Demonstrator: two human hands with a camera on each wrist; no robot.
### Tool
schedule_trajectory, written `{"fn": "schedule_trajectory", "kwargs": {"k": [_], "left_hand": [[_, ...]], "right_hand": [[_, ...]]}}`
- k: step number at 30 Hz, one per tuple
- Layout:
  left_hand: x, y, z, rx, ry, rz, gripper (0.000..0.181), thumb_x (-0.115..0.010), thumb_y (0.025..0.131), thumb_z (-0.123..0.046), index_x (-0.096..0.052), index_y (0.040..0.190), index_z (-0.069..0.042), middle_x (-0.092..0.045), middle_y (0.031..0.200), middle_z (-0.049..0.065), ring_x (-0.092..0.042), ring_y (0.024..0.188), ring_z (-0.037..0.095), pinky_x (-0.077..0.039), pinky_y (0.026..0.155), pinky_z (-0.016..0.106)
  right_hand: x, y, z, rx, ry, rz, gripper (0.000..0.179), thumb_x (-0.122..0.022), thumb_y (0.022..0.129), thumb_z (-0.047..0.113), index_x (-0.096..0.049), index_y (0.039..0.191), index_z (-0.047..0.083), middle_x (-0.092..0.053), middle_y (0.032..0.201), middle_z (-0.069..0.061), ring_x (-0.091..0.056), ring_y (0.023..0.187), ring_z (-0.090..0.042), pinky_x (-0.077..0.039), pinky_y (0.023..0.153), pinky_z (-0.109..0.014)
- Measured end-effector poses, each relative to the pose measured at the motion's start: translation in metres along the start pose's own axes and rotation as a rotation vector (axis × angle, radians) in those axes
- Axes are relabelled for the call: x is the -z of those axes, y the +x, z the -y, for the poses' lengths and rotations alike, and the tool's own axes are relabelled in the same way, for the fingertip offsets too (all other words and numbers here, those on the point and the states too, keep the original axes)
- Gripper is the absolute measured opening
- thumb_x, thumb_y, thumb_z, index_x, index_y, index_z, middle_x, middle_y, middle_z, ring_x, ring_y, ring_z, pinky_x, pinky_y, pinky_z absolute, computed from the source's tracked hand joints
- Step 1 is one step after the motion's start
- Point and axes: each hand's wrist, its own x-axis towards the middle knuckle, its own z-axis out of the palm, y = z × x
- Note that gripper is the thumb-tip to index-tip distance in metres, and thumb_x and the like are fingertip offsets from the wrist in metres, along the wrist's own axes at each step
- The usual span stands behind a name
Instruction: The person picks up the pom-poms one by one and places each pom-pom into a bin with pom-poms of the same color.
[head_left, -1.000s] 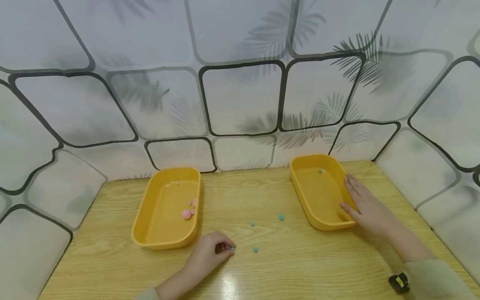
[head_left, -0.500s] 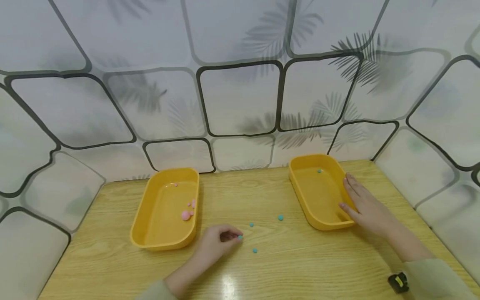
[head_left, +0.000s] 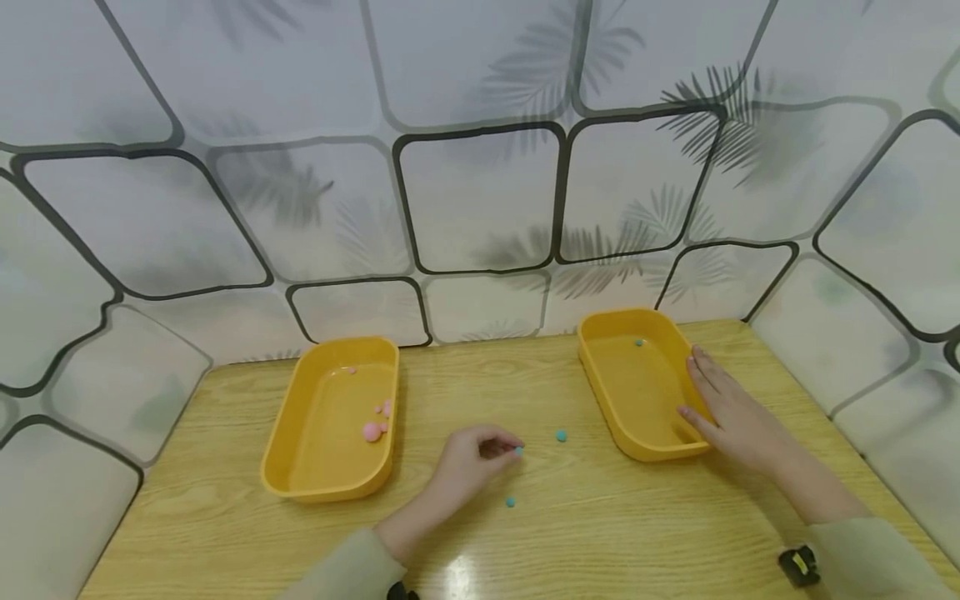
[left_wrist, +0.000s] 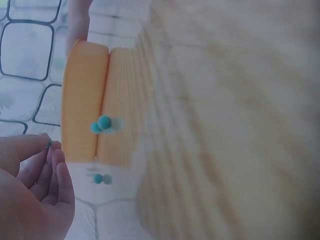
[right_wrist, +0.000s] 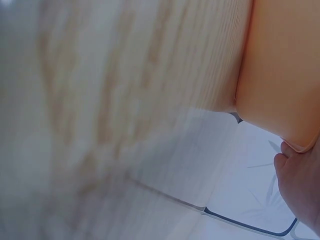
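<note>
In the head view, my left hand (head_left: 472,462) pinches a small blue-green ball (head_left: 518,451) between thumb and fingertips, over the middle of the table. The same ball (left_wrist: 49,144) barely shows between the fingertips in the left wrist view. A blue-green ball (head_left: 562,436) lies to the right of this hand, and another ball (head_left: 510,502) lies nearer the front. My right hand (head_left: 738,421) rests with straight fingers on the right rim of the right yellow tray (head_left: 606,392), thumb tip over its inside. One small blue-green ball (head_left: 639,342) lies in that tray.
A second yellow tray (head_left: 281,442) stands on the left, with several pink balls (head_left: 372,431) of different sizes inside. Both trays stand on a wood-grain table (head_left: 480,375), and a patterned wall covering (head_left: 487,200) rises behind and at the sides.
My left hand has moved right and away from the body, carrying the pinched ball; it now covers the spot where another ball lay. The right hand stays at the tray.
</note>
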Motion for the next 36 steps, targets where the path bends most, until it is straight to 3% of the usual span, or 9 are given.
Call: {"fn": "schedule_trajectory", "kwargs": {"k": [11,15,26,36], "left_hand": [[-0.026,0.026,-0.026,-0.010,-0.050,0.051,0.010,-0.070,0.085,-0.016,-0.073,0.094,-0.011,-0.071,0.088,-0.003,-0.062,0.075,0.002,-0.052,0.067,0.016],[-0.034,0.037,-0.035,-0.011,-0.063,0.058,0.011,-0.069,0.086,-0.017,-0.073,0.096,-0.013,-0.070,0.088,-0.004,-0.061,0.075,0.000,-0.051,0.066,0.014],[-0.047,0.072,-0.055,-0.025,-0.093,0.039,0.013,-0.069,0.087,-0.018,-0.073,0.098,-0.012,-0.071,0.089,-0.005,-0.062,0.076,0.001,-0.052,0.068,0.014],[-0.063,0.107,-0.069,-0.029,-0.064,-0.009,0.010,-0.070,0.086,-0.021,-0.074,0.094,-0.016,-0.072,0.088,-0.005,-0.062,0.073,-0.001,-0.051,0.063,0.012]], "right_hand": [[-0.003,-0.002,-0.002,0.011,-0.024,-0.013,0.074,-0.047,0.098,0.032,-0.010,0.147,-0.008,0.005,0.157,-0.015,-0.005,0.144,-0.035,0.014,0.110,-0.014],[-0.002,-0.002,-0.001,0.011,-0.018,-0.009,0.074,-0.047,0.098,0.032,-0.010,0.147,-0.008,0.003,0.157,-0.019,-0.005,0.144,-0.036,0.015,0.110,-0.013],[-0.003,-0.002,-0.002,0.007,-0.007,-0.006,0.075,-0.048,0.098,0.033,-0.009,0.148,-0.006,0.006,0.158,-0.014,-0.003,0.145,-0.034,0.014,0.111,-0.014],[-0.002,0.001,0.000,-0.008,-0.007,0.000,0.075,-0.048,0.098,0.034,-0.008,0.148,-0.005,-0.001,0.157,-0.021,-0.005,0.144,-0.035,0.013,0.113,-0.017]]}}
